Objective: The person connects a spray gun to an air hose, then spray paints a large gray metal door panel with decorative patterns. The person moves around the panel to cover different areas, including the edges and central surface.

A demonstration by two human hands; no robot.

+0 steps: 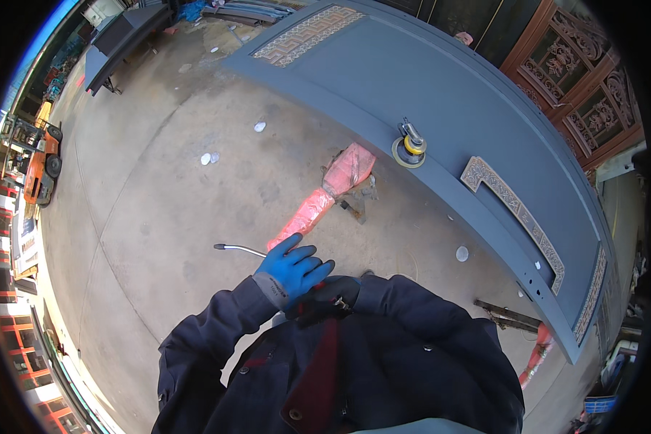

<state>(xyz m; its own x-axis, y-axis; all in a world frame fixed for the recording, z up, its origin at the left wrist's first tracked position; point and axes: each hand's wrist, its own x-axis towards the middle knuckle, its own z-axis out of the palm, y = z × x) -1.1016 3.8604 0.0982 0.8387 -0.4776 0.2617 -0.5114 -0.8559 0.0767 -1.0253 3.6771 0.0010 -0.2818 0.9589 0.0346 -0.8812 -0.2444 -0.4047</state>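
Observation:
My left hand (294, 266), in a blue glove with a grey cuff, is raised in front of my chest, its fingers stretched out and apart. From behind it a thin metal tube with a dark tip (240, 249) sticks out to the left, like the nozzle of an air blow gun. A small red part shows beneath the fingers. My right sleeve (419, 307) bends in toward the same spot; its hand is in shadow and mostly hidden. Farther off, a round yellow-and-black sander (410, 148) rests on the near edge of a large blue-grey door panel (441, 94).
Pink-wrapped supports (315, 210) stand under the panel. Patterned trim strips (521, 217) lie on it. White round discs (260, 126) are scattered on the concrete floor. An orange forklift (43, 163) stands at left, a dark bench (123, 43) at far left, ornate brown doors (568, 69) at far right.

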